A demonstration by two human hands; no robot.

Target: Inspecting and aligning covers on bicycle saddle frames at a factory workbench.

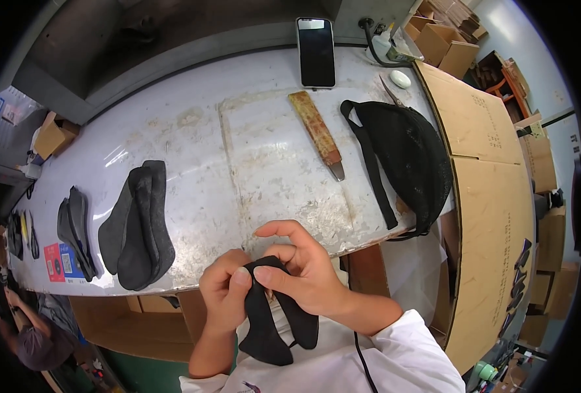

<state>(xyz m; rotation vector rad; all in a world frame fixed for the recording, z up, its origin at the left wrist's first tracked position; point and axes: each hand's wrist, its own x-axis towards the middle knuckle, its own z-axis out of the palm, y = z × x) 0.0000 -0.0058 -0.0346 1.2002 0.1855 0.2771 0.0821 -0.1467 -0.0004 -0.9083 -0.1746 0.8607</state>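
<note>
A black, soft, U-shaped fabric piece (264,331) hangs in front of me past the table's near edge, its two strips dangling down. My left hand (226,288) pinches its upper bend with thumb and fingers. Beside it, my right hand (307,272) grips the same bend, the thumb pressed on top and the index finger raised and curved. On the table to the left lies a pile of larger black curved pieces (136,226). Farther left sits a smaller set of similar black pieces (74,229).
A knife with a worn, wrapped handle (315,126), a black waist bag (405,164), a phone (316,52) and a white oval object (400,79) lie on the table (199,170). Cardboard (493,216) stands at the right. Another person (41,340) is at lower left.
</note>
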